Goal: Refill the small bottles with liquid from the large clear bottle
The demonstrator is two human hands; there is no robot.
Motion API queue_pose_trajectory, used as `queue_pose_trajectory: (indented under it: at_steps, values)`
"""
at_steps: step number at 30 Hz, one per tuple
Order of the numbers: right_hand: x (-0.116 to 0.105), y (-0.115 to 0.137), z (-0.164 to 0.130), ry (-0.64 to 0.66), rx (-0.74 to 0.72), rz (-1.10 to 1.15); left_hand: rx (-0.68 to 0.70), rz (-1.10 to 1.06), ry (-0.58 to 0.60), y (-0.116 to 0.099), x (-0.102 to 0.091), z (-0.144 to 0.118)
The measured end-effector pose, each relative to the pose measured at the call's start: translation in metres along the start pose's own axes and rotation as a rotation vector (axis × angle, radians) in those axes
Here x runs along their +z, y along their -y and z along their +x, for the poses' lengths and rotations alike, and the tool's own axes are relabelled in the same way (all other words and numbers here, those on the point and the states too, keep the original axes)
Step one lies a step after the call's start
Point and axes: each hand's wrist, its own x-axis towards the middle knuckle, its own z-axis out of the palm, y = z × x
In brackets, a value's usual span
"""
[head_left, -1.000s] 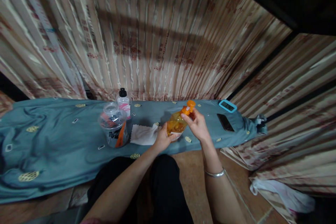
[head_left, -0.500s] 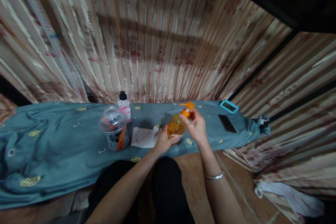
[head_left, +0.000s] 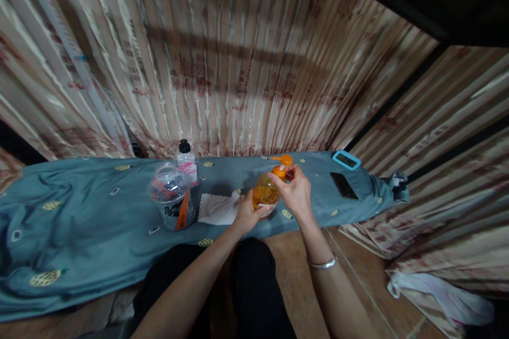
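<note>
Nearest the camera are the person's dark trousers (head_left: 250, 286) and both bare forearms; the right wrist carries a bangle (head_left: 323, 264).

The left hand (head_left: 247, 215) is closed around the lower body of the orange bottle (head_left: 265, 191), fingers wrapped from the left and underneath. The bottle stands roughly upright, at the near edge of the blue cloth (head_left: 87, 217); whether its base touches the cloth cannot be told, as the hand covers it.

The right hand (head_left: 295, 193) is curled at the bottle's neck, fingertips pinched on the collar below the pump (head_left: 281, 160). The pump nozzle points left.

Just left of the bottle lies a white rag (head_left: 218, 208), flat on the cloth. Left of the rag stands a clear jar (head_left: 172, 196); just behind it, a small bottle (head_left: 186, 159) with a black cap.

To the right, well apart from the hands, lie a phone (head_left: 343, 186) and, further back, a teal device (head_left: 345, 160).

A striped curtain (head_left: 238, 63) hangs behind the cloth.
</note>
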Motion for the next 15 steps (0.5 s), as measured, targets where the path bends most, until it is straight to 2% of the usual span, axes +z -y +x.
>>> queue_pose_trajectory:
  at_steps: [2,6,8,15]
  values:
    - [-0.001,0.002,-0.001,0.012,-0.002,-0.01,-0.005,0.013,-0.001,-0.001,-0.001,0.0]
    - [-0.011,0.0,0.002,0.187,-0.073,0.053,-0.003,-0.006,0.001,-0.003,0.0,-0.001]
    - [-0.012,-0.003,0.005,0.228,-0.09,0.064,-0.006,-0.021,0.002,-0.002,0.001,-0.001]
    - [-0.001,-0.005,0.001,0.068,-0.056,0.008,-0.019,-0.092,0.018,0.001,0.002,0.0]
